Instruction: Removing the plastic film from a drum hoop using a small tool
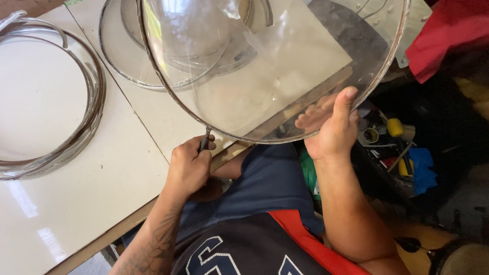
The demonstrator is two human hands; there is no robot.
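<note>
A: What's going on at the bench?

B: Looks like rim work. Clear dome (265, 66) fills the upper middle, tilted off the white table (76, 203). Right hand (333, 130) grips its lower right edge, thumb on top, fingers seen thru the plastic. Left hand (189, 165) is a fist round a thin metal tool (205, 138), tip at the rim, lower centre.

A: Next?

B: Prob. turning the dome w/ a steady tool.

A: Anything in the way?

B: Metal rings (86, 102) upper left, another clear dome (153, 56) behind, red cloth (448, 35) upper right, tool clutter (397, 147) at right. None blocking.
</note>
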